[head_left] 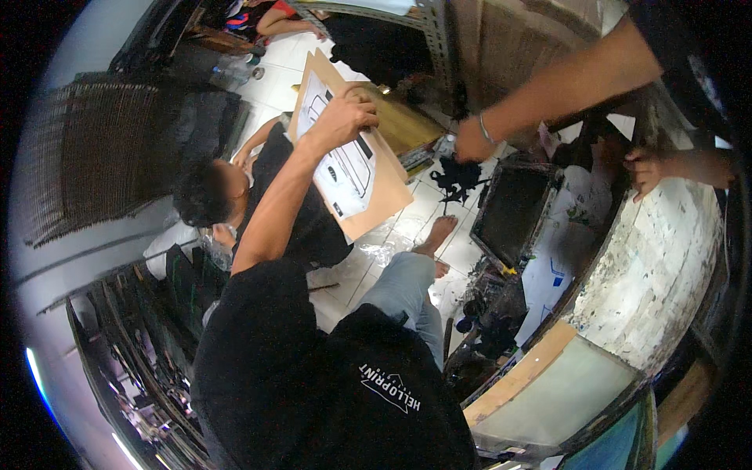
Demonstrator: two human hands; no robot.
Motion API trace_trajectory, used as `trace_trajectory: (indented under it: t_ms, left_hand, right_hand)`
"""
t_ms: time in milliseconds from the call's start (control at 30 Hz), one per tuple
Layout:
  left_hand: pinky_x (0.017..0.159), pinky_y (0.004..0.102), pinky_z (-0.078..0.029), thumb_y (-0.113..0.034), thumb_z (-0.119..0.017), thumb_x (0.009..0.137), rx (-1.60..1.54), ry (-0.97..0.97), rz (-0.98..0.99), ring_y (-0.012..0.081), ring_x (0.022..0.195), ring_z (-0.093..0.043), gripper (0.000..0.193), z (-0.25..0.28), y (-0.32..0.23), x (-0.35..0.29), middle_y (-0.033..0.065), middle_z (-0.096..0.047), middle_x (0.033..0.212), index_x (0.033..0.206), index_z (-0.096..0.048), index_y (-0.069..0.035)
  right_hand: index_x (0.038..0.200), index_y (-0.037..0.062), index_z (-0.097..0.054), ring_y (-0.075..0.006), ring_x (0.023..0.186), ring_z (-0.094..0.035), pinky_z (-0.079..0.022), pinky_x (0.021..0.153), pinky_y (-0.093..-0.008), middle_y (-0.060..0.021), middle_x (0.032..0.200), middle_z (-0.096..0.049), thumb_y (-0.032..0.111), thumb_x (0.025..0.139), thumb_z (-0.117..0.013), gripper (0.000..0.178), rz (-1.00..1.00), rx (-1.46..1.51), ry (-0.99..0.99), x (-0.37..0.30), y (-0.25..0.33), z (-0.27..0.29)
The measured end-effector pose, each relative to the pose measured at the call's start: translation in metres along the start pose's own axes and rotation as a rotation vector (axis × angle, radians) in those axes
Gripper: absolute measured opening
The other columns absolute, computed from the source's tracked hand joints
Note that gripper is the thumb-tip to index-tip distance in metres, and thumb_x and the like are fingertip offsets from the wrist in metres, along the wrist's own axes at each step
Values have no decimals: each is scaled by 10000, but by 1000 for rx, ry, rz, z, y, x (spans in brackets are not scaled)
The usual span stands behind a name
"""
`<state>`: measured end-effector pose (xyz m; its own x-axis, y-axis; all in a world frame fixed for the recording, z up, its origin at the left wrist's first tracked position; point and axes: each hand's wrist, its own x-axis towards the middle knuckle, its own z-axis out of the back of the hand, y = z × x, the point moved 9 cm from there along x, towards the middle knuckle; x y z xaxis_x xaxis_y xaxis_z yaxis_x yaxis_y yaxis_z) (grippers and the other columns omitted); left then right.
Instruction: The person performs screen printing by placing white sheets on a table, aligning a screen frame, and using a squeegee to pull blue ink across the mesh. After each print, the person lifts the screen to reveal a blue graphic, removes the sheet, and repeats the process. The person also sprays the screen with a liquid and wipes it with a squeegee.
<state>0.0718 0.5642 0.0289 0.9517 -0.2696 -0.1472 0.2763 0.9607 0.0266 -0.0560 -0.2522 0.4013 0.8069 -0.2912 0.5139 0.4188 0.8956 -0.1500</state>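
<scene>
My left hand (348, 117) reaches up from my black sleeve and is closed on the upper part of a brown cardboard sheet (385, 188). A white printed paper (345, 176) with black line drawings lies against that sheet, partly covered by my hand and forearm. Behind the sheet is a yellowish-brown board (403, 121). My right hand does not show. Below the sheet, my leg in light blue jeans (399, 286) and a bare foot (441, 231) rest over white floor tiles.
At the left a person in black (270, 188) crouches. A co-worker's arm with a bracelet (548, 102) reaches in from the upper right. A dark framed screen (513, 211) and black rags (456, 178) lie on the tiles. A paint-stained curved surface (646, 274) borders the right.
</scene>
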Motion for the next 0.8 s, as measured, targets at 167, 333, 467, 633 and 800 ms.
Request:
trace_trajectory:
  t_ms: [167,333,467,633,800]
  left_hand:
    - [1078,507,-324,-98,-709,723,47,-223,148,182,1114,-596,173,93,-4,-109,-39,-665,1003,860,-704,-203]
    - [1049,500,-338,-46,-679,724,83,-279,334,218,1224,-557,192,134,-11,-196,0,-648,1126,860,-702,-180]
    - [1026,474,-363,-72,-664,696,77,-317,386,261,1236,-547,168,144,-14,-222,47,-635,1183,842,-708,-142]
    - [980,449,-418,-101,-649,706,86,-381,343,288,1231,-552,167,138,-3,-241,68,-617,1275,852,-721,-140]
    - [992,440,-423,-51,-657,700,112,-359,354,305,1252,-538,215,148,11,-239,83,-594,1344,879,-730,-144]
  right_hand:
    - [1148,70,-710,-347,944,-683,-532,813,-461,-153,1057,-720,506,840,-702,534,-15,-31,1,-1,-22,-3]
    - [1133,74,-718,-352,923,-689,-539,794,-464,-152,1035,-727,521,828,-713,542,-58,-105,-19,-4,-56,18]
    - [1121,76,-723,-356,907,-694,-544,779,-466,-151,1018,-732,533,818,-722,548,-91,-141,-19,-10,-78,21]
    - [1108,80,-730,-361,887,-700,-550,761,-469,-149,997,-738,547,807,-732,556,-150,-189,-19,-16,-98,31]
    - [1094,83,-737,-366,868,-706,-556,744,-471,-148,977,-744,561,796,-742,563,-231,-238,-1,-28,-114,37]
